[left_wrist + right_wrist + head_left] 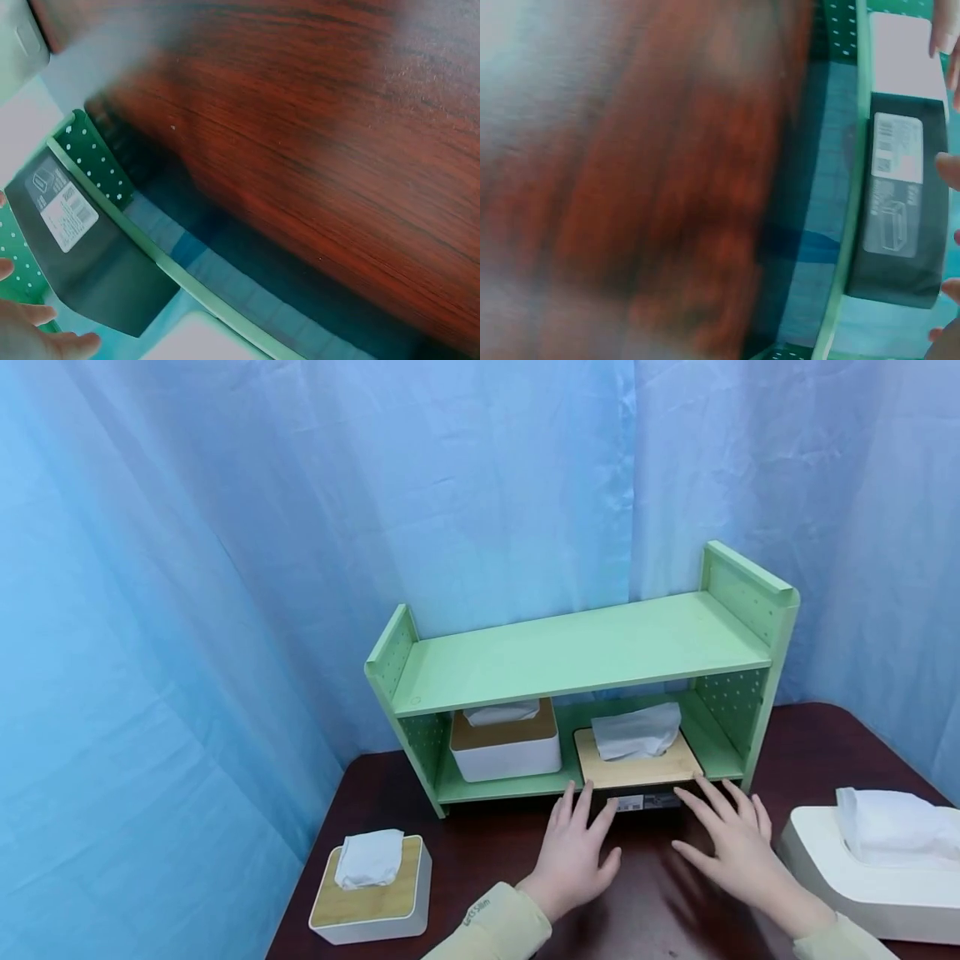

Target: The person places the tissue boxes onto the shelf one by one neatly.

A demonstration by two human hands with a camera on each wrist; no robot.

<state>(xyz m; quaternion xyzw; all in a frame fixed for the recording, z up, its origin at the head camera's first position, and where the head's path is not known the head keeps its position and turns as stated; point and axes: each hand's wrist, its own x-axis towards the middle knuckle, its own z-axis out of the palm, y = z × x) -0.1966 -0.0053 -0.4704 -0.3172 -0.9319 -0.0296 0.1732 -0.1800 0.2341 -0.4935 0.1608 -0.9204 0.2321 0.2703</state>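
A black tissue box (641,772) with a pale wooden lid and a tissue sticking out stands on the lower shelf of the green shelf unit (581,647). Its dark front, with a printed label, shows in the left wrist view as the box side (105,262) and in the right wrist view as the box front (900,281). My left hand (573,856), fingers spread, is at the box's front left corner. At its front right corner my right hand (731,852) has its fingers spread too, fingertips right by the edge. Neither hand grips anything.
Left on the same shelf sits a white tissue box (510,758) with a brown lid. A small white tissue box (386,902) with a bamboo lid is at the left of the dark table (465,860). At the right stands a larger white tissue box (832,860). Blue curtains (487,485) hang behind.
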